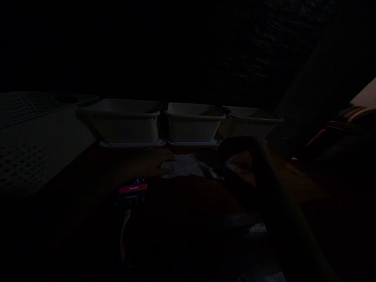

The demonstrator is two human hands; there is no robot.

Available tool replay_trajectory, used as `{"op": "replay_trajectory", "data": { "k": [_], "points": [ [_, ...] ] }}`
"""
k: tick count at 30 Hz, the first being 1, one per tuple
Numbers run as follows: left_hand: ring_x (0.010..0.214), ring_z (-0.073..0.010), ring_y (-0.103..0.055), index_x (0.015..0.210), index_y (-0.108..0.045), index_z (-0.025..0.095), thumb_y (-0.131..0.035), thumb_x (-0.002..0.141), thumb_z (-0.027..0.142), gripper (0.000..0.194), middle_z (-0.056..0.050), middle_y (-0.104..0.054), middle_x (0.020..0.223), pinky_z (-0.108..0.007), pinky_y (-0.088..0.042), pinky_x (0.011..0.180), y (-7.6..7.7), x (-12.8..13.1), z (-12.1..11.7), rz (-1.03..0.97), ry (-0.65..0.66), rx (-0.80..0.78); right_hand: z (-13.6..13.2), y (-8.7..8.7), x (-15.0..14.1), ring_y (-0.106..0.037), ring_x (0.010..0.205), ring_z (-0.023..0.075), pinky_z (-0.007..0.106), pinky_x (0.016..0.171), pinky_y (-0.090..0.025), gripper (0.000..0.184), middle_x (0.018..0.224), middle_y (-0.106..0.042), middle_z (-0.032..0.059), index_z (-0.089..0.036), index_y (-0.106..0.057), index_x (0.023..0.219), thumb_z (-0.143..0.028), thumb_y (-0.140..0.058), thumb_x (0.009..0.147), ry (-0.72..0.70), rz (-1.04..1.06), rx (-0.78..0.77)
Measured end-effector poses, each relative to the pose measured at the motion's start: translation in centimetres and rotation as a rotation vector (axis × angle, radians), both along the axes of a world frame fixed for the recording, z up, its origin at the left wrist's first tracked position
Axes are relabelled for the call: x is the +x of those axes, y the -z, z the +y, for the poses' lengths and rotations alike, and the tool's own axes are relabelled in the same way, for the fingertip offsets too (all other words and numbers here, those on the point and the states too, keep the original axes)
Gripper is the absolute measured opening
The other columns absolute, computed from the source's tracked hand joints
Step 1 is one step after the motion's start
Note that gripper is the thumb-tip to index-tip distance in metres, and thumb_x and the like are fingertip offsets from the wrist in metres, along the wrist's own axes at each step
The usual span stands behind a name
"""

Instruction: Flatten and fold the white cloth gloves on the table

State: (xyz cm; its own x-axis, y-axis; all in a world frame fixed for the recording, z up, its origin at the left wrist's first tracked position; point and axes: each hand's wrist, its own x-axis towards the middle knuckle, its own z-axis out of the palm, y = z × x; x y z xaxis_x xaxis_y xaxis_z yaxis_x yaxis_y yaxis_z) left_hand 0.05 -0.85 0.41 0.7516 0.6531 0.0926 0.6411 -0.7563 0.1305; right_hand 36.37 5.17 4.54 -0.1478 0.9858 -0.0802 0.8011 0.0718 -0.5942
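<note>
The scene is very dark. A pale, crumpled piece, cloth-like [186,165], lies on the brown table [182,196]. At its left edge is my left hand [155,162], its thumb and fingers apart and touching the piece. My right hand [235,147] reaches in from the right with a bent wrist, over the right end of the same piece. Deep shadow hides its fingers, so their grip cannot be made out.
Three pale tubs, left [129,125], middle [192,127] and right [249,123], stand in a row behind. A perforated pale basket [38,145] is at left. Nearer lies a lit phone [133,188] with a cable [125,223]. Part of another person [358,117] shows at right.
</note>
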Motion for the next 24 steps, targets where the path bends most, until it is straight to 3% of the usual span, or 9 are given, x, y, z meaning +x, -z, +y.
{"op": "replay_trajectory", "data": {
  "k": [4,7,19,24],
  "points": [
    [0.117,-0.0232,-0.06,0.131,-0.06,0.02,-0.062,0.094,0.035,0.04,-0.009,-0.062,0.133,-0.032,-0.046,0.096,-0.2,0.2,-0.3,0.009,-0.01,0.004,0.5,1.1,0.0,-0.065,0.071,0.0055,0.013,0.067,-0.05,0.028,0.08,-0.069,0.0032,0.002,-0.068,0.081,-0.02,-0.056,0.093,-0.068,0.008,-0.086],
    [0.115,-0.0232,-0.061,0.129,-0.061,0.02,-0.061,0.094,0.034,0.037,-0.009,-0.063,0.131,-0.032,-0.046,0.096,-0.5,0.3,-0.5,0.016,-0.007,0.008,0.9,1.9,0.0,-0.065,0.069,0.0027,0.009,0.065,-0.045,0.034,0.083,-0.072,0.0076,0.006,-0.067,0.07,-0.016,-0.049,0.091,-0.084,0.021,-0.085],
    [0.119,-0.0235,-0.059,0.132,-0.059,0.021,-0.062,0.094,0.03,0.04,-0.009,-0.061,0.134,-0.032,-0.046,0.097,-0.6,0.4,-0.6,0.022,-0.035,-0.035,2.2,2.3,1.2,-0.066,0.064,0.0024,0.008,0.065,-0.046,0.018,0.077,-0.073,0.0076,0.006,-0.069,0.067,-0.003,-0.057,0.076,-0.095,0.089,-0.015],
    [0.121,-0.0233,-0.058,0.131,-0.06,0.02,-0.062,0.093,0.031,0.04,-0.009,-0.061,0.134,-0.033,-0.044,0.1,-0.5,0.4,-0.6,0.012,-0.011,-0.033,2.4,2.7,1.7,-0.063,0.057,-0.0012,0.006,0.062,-0.042,0.025,0.074,-0.072,0.0116,0.006,-0.063,0.058,-0.002,-0.053,0.08,-0.019,0.16,0.131]
  ]
}}
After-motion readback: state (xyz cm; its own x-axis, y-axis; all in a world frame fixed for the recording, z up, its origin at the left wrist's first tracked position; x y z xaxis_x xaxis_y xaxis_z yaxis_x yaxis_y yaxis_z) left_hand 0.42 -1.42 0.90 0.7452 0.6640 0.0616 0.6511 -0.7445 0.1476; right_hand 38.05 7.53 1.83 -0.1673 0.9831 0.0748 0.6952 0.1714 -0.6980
